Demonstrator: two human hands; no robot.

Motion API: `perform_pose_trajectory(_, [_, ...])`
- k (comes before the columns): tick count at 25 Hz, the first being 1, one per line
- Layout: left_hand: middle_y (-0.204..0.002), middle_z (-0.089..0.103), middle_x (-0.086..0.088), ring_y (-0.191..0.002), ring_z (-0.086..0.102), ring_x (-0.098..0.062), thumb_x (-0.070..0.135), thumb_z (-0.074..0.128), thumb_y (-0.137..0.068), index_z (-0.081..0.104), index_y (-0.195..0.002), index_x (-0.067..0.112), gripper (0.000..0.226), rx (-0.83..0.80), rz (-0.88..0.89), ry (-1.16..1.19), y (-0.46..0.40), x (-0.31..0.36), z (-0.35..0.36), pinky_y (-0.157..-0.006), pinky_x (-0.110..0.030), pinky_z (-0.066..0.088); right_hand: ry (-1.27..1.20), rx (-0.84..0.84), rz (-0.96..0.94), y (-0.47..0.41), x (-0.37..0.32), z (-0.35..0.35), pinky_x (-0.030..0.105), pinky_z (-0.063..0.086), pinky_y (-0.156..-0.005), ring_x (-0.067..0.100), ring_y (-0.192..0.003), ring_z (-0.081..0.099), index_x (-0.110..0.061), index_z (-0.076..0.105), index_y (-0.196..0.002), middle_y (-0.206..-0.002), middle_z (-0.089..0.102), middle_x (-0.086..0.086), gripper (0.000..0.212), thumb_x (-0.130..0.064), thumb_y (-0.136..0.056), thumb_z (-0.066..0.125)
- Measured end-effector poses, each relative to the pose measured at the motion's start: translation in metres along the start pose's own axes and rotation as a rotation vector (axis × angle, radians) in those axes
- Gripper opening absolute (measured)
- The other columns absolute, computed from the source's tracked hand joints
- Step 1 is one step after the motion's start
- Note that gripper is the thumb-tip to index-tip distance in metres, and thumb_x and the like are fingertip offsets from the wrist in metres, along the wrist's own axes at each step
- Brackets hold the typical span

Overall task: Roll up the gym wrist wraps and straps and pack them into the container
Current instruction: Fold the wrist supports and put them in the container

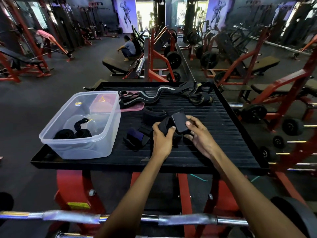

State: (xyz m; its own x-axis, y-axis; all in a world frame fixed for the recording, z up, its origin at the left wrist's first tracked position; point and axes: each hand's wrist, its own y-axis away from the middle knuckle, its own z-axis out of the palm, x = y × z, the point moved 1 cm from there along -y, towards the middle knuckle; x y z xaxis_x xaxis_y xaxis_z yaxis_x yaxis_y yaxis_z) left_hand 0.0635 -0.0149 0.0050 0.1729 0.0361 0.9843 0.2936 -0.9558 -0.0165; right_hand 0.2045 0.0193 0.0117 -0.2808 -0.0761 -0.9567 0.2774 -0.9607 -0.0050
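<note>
Black fabric wrist wrap with smooth dark pad (pixel 173 125) pinched between left hand (pixel 161 140) fingers and right hand (pixel 199 134) thumb. Likely light, limp, prone to unrolling; best gripped at stiff pad end. Clear plastic container (pixel 80 124) well left of fingers.

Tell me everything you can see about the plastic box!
The plastic box is clear and rectangular with rounded corners and no lid on it. It stands upright on the near left part of the black tray, its left side reaching past the tray's edge. Inside, at the near end, lie two black rolled straps, one with a loose end curling up. A pink lid lies just behind it. Neither hand touches it.
</note>
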Motion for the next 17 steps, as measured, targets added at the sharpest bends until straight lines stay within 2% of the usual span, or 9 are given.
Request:
perform_pose_trajectory(3, [-0.123, 0.052, -0.01, -0.109, 0.05, -0.026, 0.042, 0.043, -0.092, 0.032, -0.126, 0.021, 0.043, -0.012, -0.003, -0.015, 0.0, 0.001, -0.003, -0.092, -0.038, 0.04, -0.023, -0.115, 0.011, 0.002, 0.003, -0.003, 0.023, 0.049, -0.092, 0.015, -0.122, 0.053, -0.023, 0.046, -0.136, -0.14, 0.047, 0.002, 0.067, -0.023, -0.075, 0.074])
perform_pose_trajectory(5, [-0.119, 0.054, -0.01, -0.105, 0.052, -0.025, 0.042, 0.037, -0.096, 0.034, -0.125, 0.021, 0.036, -0.015, -0.004, -0.025, 0.001, 0.002, -0.003, -0.085, -0.034, 0.039, -0.005, -0.188, 0.028, 0.004, 0.005, -0.006, 0.021, 0.048, -0.094, 0.02, -0.132, 0.044, -0.027, 0.047, -0.135, -0.147, 0.038, 0.008, 0.081, -0.027, -0.064, 0.085])
perform_pose_trajectory(8, [-0.116, 0.056, -0.008, -0.103, 0.053, -0.023, 0.05, 0.033, -0.096, 0.035, -0.124, 0.021, 0.04, -0.029, 0.008, -0.042, 0.001, 0.002, -0.003, -0.086, -0.033, 0.04, 0.019, -0.238, -0.015, 0.008, 0.003, -0.005, 0.02, 0.048, -0.092, 0.019, -0.131, 0.044, -0.026, 0.047, -0.135, -0.148, 0.037, 0.011, 0.078, -0.024, -0.066, 0.084])
perform_pose_trajectory(11, [-0.115, 0.056, -0.005, -0.102, 0.054, -0.022, 0.058, 0.026, -0.094, 0.035, -0.127, 0.022, 0.05, -0.054, 0.021, -0.078, 0.0, 0.003, -0.002, -0.088, -0.034, 0.042, 0.054, -0.291, -0.09, 0.015, 0.0, -0.004, 0.024, 0.046, -0.095, 0.017, -0.125, 0.048, -0.021, 0.041, -0.138, -0.142, 0.044, 0.011, 0.064, -0.005, -0.08, 0.065])
perform_pose_trajectory(13, [-0.117, 0.056, -0.005, -0.104, 0.054, -0.022, 0.057, 0.022, -0.094, 0.035, -0.128, 0.023, 0.05, -0.074, 0.035, -0.109, 0.0, 0.003, -0.001, -0.089, -0.035, 0.042, 0.172, -0.305, -0.131, 0.017, -0.007, -0.005, 0.025, 0.045, -0.096, 0.016, -0.126, 0.049, -0.022, 0.045, -0.135, -0.142, 0.043, 0.009, 0.061, -0.008, -0.08, 0.066])
perform_pose_trajectory(15, [-0.125, 0.054, -0.009, -0.113, 0.052, -0.026, 0.055, 0.021, -0.095, 0.034, -0.132, 0.024, 0.05, -0.084, 0.065, -0.155, -0.001, 0.002, 0.0, -0.096, -0.039, 0.041, 0.334, -0.281, -0.178, 0.018, -0.015, -0.004, 0.022, 0.045, -0.096, 0.013, -0.125, 0.05, -0.019, 0.048, -0.133, -0.139, 0.043, 0.003, 0.057, -0.006, -0.081, 0.066])
perform_pose_trajectory(17, [-0.137, 0.045, -0.011, -0.126, 0.043, -0.029, 0.05, 0.022, -0.097, 0.031, -0.14, 0.023, 0.052, -0.098, 0.127, -0.245, 0.001, 0.003, 0.001, -0.105, -0.04, 0.034, 0.439, -0.201, -0.201, 0.02, -0.016, -0.003, 0.019, 0.045, -0.096, 0.012, -0.12, 0.053, -0.015, 0.051, -0.127, -0.131, 0.048, -0.001, 0.054, 0.006, -0.08, 0.065])
